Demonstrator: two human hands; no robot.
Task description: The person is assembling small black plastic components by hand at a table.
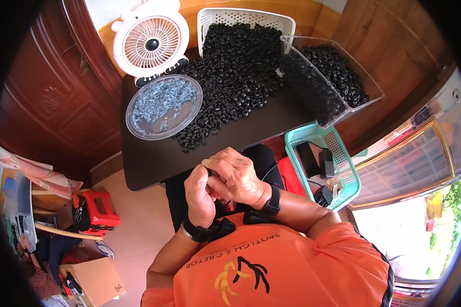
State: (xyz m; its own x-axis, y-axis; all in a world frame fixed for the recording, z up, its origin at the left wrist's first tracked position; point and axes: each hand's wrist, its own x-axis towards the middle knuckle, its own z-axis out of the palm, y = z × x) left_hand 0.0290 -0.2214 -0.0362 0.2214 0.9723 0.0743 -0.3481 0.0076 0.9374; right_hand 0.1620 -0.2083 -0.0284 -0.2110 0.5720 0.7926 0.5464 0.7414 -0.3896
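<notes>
Near the table (151, 161), left hand (200, 198) and right hand (236, 175) are joined, fingers curled, any hold unclear; black pieces (241, 77) are heaped beyond, nearer the right.

Near edge of table (148, 165): your left hand (198, 197) and right hand (236, 176) hide anything between them. Left edge: blue bits (166, 96) too small to identify. Fan (152, 45) top cropped.

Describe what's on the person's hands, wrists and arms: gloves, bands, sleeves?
The left hand and right hand are ungloved. A black left wristband sits beside a pale bracelet; the black right wristband is strap-like. The right arm shows a short orange sleeve.
</notes>
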